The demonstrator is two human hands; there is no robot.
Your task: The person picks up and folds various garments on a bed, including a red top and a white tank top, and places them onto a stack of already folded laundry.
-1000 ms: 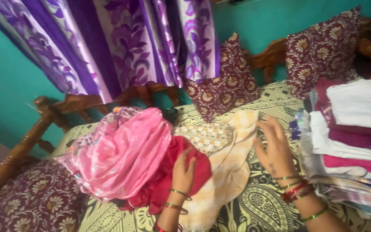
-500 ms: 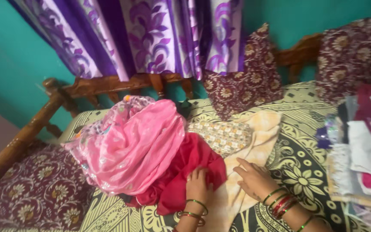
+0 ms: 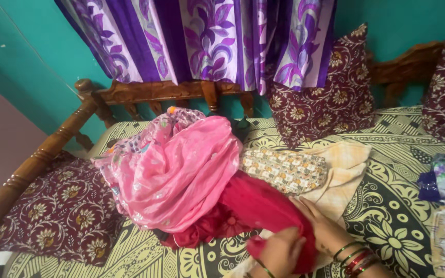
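Left hand (image 3: 279, 252) has fingers closed on the red cloth's (image 3: 253, 211) near edge, bunching it on the bed (image 3: 387, 206). Right hand (image 3: 323, 226) lies flat, fingers open, pinning the cloth down. Pink garment (image 3: 176, 170) heaped on its far side; cream fabric (image 3: 341, 170) underneath.

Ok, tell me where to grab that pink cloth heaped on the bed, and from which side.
Probably best at the pink cloth's loose lower edge, coming from the near side, to the left of the left hand. That edge drapes free over the red cloth, while the top is bunched and the far side lies close to the wooden bed rail.
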